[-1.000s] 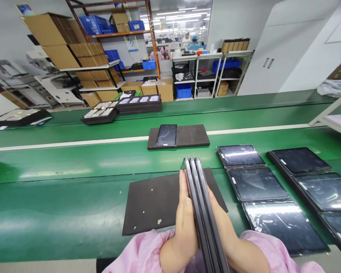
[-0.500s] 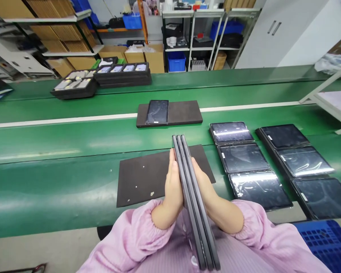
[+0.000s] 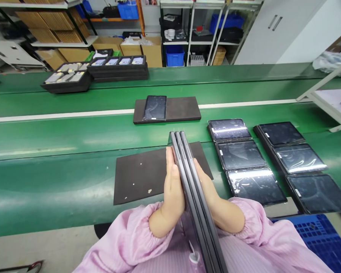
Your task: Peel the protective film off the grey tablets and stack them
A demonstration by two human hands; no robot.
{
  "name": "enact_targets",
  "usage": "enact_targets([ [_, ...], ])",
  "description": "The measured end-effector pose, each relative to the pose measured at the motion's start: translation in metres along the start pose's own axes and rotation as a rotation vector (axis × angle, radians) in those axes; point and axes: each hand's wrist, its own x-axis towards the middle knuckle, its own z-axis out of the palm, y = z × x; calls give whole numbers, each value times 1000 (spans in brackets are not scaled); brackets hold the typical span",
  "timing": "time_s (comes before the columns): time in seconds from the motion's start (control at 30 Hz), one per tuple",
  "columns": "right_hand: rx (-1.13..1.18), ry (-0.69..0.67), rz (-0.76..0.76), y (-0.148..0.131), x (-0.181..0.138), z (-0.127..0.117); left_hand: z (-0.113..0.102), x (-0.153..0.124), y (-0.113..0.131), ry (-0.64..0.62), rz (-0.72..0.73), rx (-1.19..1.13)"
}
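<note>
Nearest the body, left hand (image 3: pixel 173 189) and right hand (image 3: pixel 208 189) are pressing flat against three stacked tablets (image 3: pixel 187 170) standing on edge between the palms, above a dark foam mat (image 3: pixel 139 178) on the green conveyor (image 3: pixel 59 151). Just right, two rows of tablets (image 3: pixel 241 155) are lying flat. Farther off, a single tablet (image 3: pixel 155 108) is resting on another mat (image 3: pixel 182 108); beyond, black trays (image 3: pixel 116 70) are sitting.

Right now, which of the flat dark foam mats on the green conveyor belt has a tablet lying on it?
The far dark foam mat, beyond the hands, carries one black tablet on its left part. The near dark foam mat shows only small pale specks.
</note>
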Motion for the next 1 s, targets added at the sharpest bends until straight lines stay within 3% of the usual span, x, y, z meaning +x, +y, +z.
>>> enact_targets([
  [0.1,-25,-133,-75,0,-1,-2,-1,-5,-1,-1,82,4],
  [0.2,-32,-179,-105,-1,-1,-2,-2,-7,0,6,117,20],
  [0.43,-23,-116,-101,-4,3,-2,1,1,-3,-21,76,39],
  [0.63,-111,-33,-77,3,14,-5,-2,8,-20,-3,29,32],
  [0.7,-174,17,-174,11,14,-9,-8,5,-30,-39,189,68],
  [0.83,-235,-18,-595,25,11,-18,-21,2,-41,-142,688,179],
  [0.93,-279,-86,-741,17,17,-12,-21,15,-28,-179,734,199],
  [1.0,-253,-70,-733,1,26,0,-17,28,-9,-159,714,142],
])
